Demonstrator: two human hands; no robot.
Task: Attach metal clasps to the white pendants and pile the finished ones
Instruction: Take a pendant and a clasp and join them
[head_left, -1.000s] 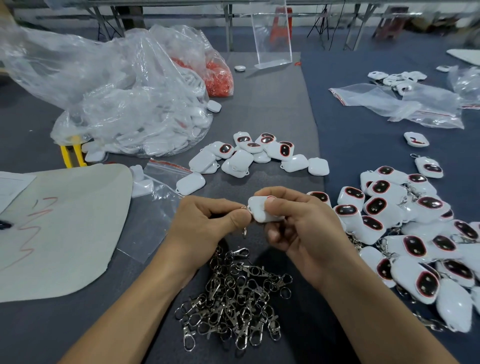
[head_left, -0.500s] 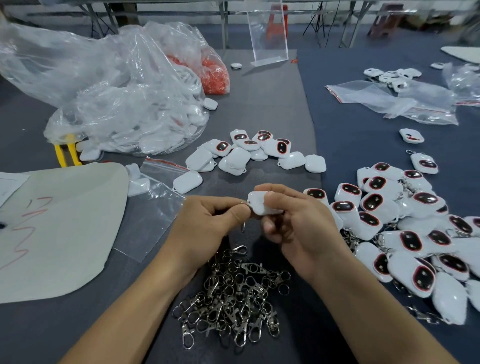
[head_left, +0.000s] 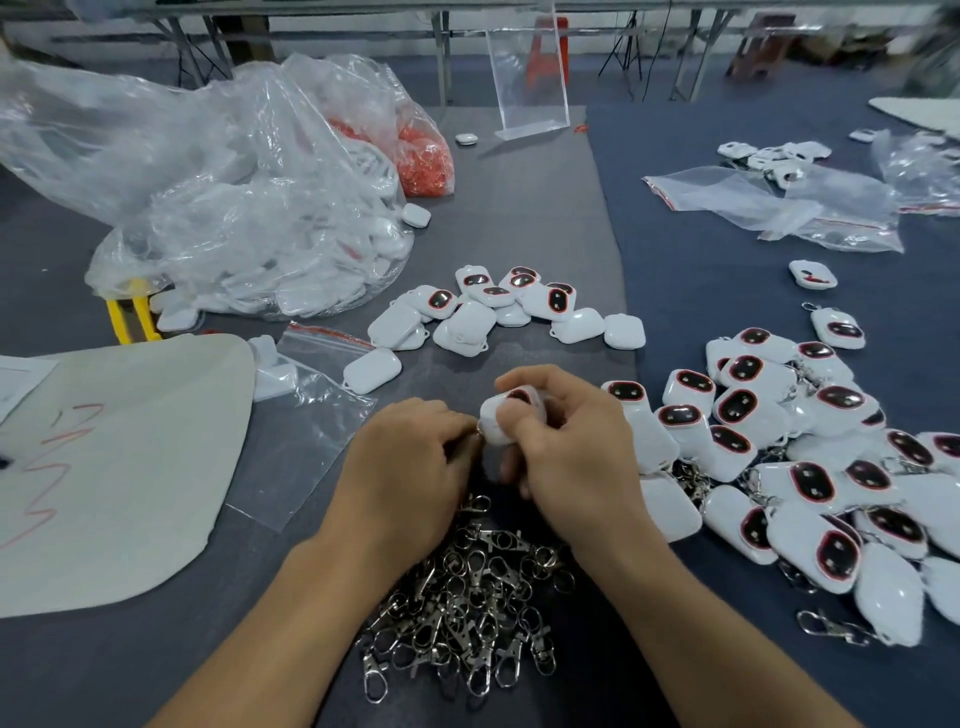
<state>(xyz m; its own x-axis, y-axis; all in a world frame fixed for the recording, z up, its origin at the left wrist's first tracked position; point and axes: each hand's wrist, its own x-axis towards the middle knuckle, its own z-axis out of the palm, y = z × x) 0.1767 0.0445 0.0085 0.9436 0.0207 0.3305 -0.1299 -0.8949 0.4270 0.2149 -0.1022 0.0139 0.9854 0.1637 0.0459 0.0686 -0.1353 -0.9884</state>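
Glossy white plastic pendants (head_left: 737, 415), shiny metal clasps (head_left: 467, 597), clear crinkly plastic bags (head_left: 234, 208), matt grey cloth table (head_left: 519, 208).

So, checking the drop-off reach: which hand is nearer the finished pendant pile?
Right. The right hand sits just left of the finished pendant pile; the left hand is farther left, beyond it.

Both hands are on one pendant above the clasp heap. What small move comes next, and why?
Probably seat the clasp through the corner of the pendant: the left hand pinches it there, the right hand grips the pendant, and fingers hide whether it's attached.
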